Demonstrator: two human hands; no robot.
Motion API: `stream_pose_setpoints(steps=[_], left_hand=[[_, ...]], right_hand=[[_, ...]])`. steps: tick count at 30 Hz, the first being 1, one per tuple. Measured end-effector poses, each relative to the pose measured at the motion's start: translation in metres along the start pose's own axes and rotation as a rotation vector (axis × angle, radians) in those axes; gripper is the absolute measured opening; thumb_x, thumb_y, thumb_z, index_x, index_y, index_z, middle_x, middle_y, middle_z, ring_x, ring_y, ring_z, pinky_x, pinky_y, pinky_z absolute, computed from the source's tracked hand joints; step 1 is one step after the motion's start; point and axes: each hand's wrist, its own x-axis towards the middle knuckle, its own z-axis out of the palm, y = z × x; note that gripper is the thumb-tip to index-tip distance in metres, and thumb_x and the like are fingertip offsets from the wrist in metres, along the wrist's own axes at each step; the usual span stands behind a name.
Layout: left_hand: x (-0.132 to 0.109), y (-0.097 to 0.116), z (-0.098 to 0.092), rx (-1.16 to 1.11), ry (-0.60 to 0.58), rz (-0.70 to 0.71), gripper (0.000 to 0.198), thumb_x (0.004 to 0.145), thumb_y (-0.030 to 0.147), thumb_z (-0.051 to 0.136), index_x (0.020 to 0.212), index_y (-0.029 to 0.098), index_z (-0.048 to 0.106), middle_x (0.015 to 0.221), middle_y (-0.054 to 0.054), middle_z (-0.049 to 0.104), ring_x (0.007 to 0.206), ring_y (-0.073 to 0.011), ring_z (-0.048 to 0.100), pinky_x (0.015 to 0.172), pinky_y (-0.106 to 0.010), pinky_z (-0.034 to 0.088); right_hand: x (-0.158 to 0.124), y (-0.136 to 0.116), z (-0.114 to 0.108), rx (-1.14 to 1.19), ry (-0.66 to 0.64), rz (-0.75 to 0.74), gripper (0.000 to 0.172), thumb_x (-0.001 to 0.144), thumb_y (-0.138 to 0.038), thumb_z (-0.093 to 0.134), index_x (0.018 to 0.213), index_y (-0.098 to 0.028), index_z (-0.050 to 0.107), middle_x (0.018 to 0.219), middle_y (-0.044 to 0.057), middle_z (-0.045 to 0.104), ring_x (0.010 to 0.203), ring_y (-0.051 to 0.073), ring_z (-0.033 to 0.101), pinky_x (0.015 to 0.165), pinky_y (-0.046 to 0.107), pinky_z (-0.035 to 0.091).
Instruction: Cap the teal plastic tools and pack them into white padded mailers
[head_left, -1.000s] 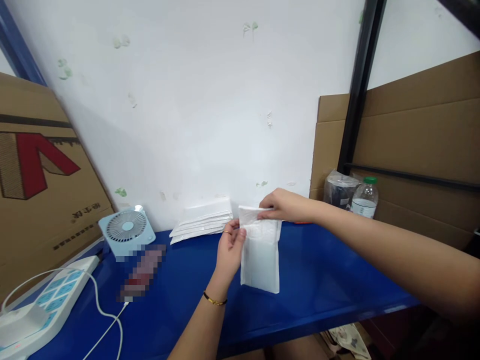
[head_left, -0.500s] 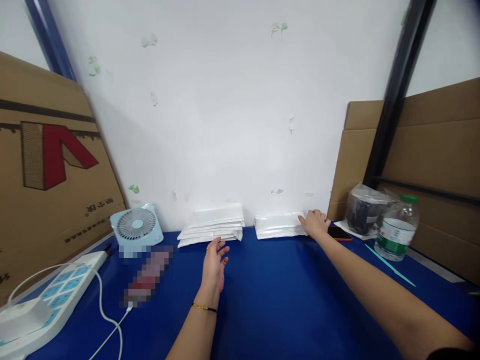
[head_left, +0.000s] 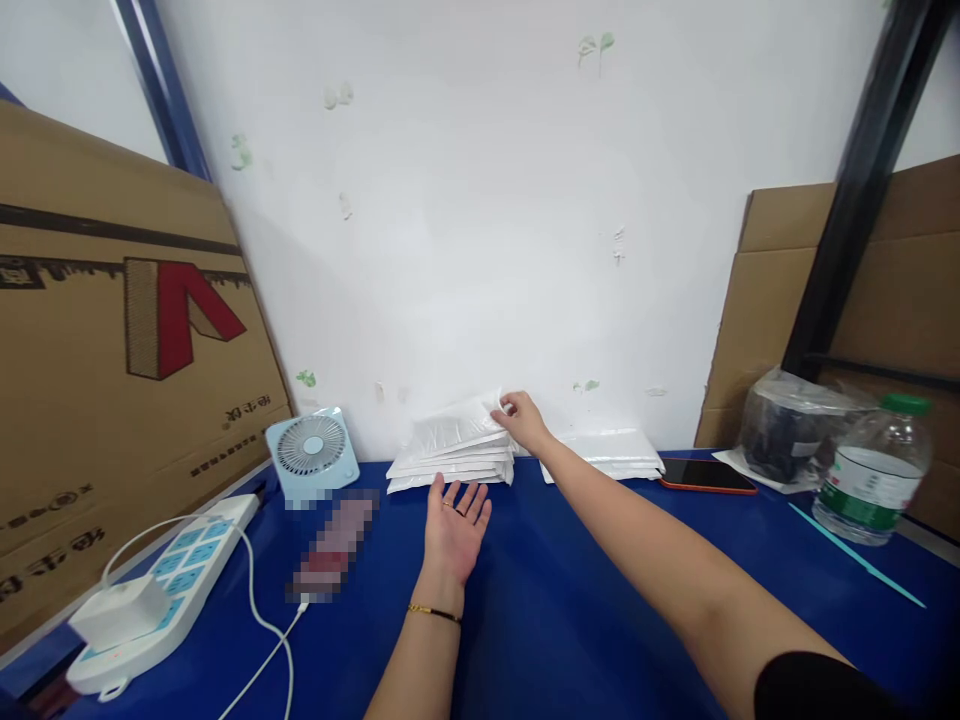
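Two stacks of flat white packets lie on the blue table (head_left: pixel 540 560) against the wall. My right hand (head_left: pixel 521 420) pinches the right corner of the top packet (head_left: pixel 457 425) on the left stack (head_left: pixel 450 470), and that corner is lifted off the packets below. Just in front of this stack, my left hand (head_left: pixel 456 530) is palm up with its fingers spread, holding nothing. The right stack (head_left: pixel 607 450) lies behind my right forearm, which hides part of its front edge.
On the left are a blue fan (head_left: pixel 311 450), a blurred phone (head_left: pixel 337 550) on a white cable, a power strip (head_left: pixel 180 580) and a large carton (head_left: pixel 112 400). On the right: an orange-edged phone (head_left: pixel 709 475), a bagged dark item (head_left: pixel 780 430), a bottle (head_left: pixel 874 470) and a turquoise strip (head_left: pixel 855 555).
My right hand has moved left from the right stack to the left stack and taken hold of the top packet's corner. My left hand has turned palm up and spread. The view has shifted.
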Motion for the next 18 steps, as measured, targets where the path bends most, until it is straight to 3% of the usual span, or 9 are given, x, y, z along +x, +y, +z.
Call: stream_pose_setpoints(steps=[2,4,8,11,13,14,18], left_hand=[[-0.004,0.006,0.000,-0.104,-0.049,-0.028,0.068,0.070,0.062,0.055,0.121,0.021,0.035,0.114,-0.015,0.051,0.103,-0.0285,0.056,0.077,-0.045,0.051],[-0.006,0.009,0.000,-0.185,-0.112,0.009,0.072,0.067,0.068,0.051,0.121,0.023,0.035,0.113,-0.015,0.052,0.105,-0.0310,0.055,0.078,-0.052,0.049],[-0.007,0.007,-0.002,-0.307,-0.166,0.073,0.046,0.074,0.053,0.051,0.103,0.017,0.051,0.091,-0.008,0.059,0.089,-0.0228,0.060,0.079,-0.043,0.050],[-0.010,0.002,0.002,-0.330,-0.167,0.087,0.030,0.075,0.042,0.050,0.087,0.015,0.054,0.074,-0.003,0.056,0.071,-0.0156,0.059,0.076,-0.037,0.051],[-0.018,-0.002,0.011,-0.286,-0.170,0.180,0.024,0.075,0.038,0.052,0.087,0.017,0.055,0.071,0.000,0.055,0.067,-0.0132,0.058,0.074,-0.035,0.050],[-0.023,-0.004,0.018,-0.249,-0.163,0.234,0.023,0.074,0.036,0.054,0.090,0.019,0.055,0.071,0.001,0.056,0.067,-0.0128,0.058,0.073,-0.034,0.050],[-0.054,-0.024,0.053,-0.044,-0.230,0.439,0.041,0.074,0.032,0.061,0.113,0.029,0.050,0.087,0.001,0.059,0.078,-0.0131,0.060,0.081,-0.034,0.048]], right_hand=[[-0.022,-0.010,-0.010,0.092,-0.048,-0.247,0.013,0.074,-0.023,0.053,0.086,-0.017,0.055,0.091,0.003,0.057,0.078,0.014,0.054,0.071,0.024,0.043],[-0.054,-0.017,-0.022,0.156,-0.180,-0.490,0.013,0.076,-0.015,0.049,0.088,-0.019,0.053,0.088,0.002,0.058,0.079,0.013,0.054,0.073,0.025,0.043],[-0.124,-0.020,-0.045,0.064,-0.207,-0.624,0.032,0.075,-0.006,0.047,0.103,-0.020,0.053,0.090,0.005,0.059,0.082,0.016,0.053,0.073,0.029,0.043],[-0.167,-0.010,-0.055,0.001,-0.196,-0.695,0.026,0.080,-0.009,0.047,0.096,-0.023,0.062,0.083,0.005,0.060,0.082,0.017,0.053,0.075,0.032,0.043],[-0.190,-0.002,-0.056,0.100,-0.149,-0.586,0.021,0.081,-0.013,0.050,0.090,-0.023,0.066,0.086,0.006,0.061,0.087,0.019,0.055,0.080,0.034,0.043],[-0.199,0.002,-0.055,0.214,-0.081,-0.456,0.020,0.080,-0.016,0.051,0.090,-0.023,0.066,0.091,0.006,0.061,0.092,0.020,0.055,0.083,0.035,0.043],[-0.214,0.004,-0.046,0.994,0.332,0.344,0.023,0.080,-0.029,0.047,0.097,-0.022,0.061,0.104,0.006,0.062,0.100,0.022,0.056,0.085,0.035,0.047]])
